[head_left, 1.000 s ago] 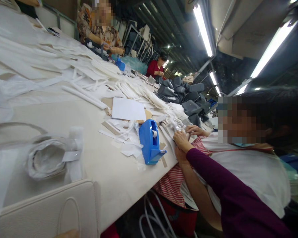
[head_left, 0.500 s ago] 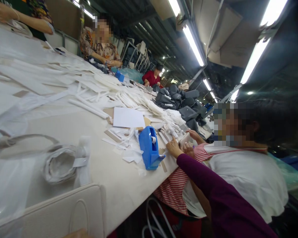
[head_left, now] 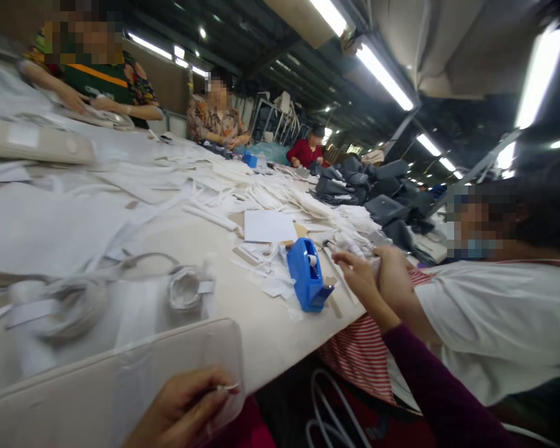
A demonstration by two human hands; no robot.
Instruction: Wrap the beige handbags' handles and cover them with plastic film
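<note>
My left hand (head_left: 189,404) is closed at the bottom, thumb and fingertips pinching a small, thin pale piece (head_left: 228,387), perhaps a cord end. It lies over the corner of a beige rounded panel (head_left: 182,354), which looks like part of a bag. My right hand (head_left: 359,277), in a purple sleeve, reaches over the table edge beside a blue tape dispenser (head_left: 307,277). Its fingers are stretched out and slightly bent, with nothing clearly visible in them. Just beyond the fingertips lie white rolled pieces (head_left: 350,242) and a small dark item (head_left: 326,244).
Pale rolled straps (head_left: 185,289) lie behind the panel. A white card stack (head_left: 269,226) and paper scraps spread over the table (head_left: 242,348). Dark bags (head_left: 387,208) are piled farther back. A co-worker in a white top (head_left: 504,311) sits close on the right; several others work across the table.
My view has swung left. The right hand has drawn back from the white pieces near the co-worker's hands. The left hand has come up into view over the panel's corner.
</note>
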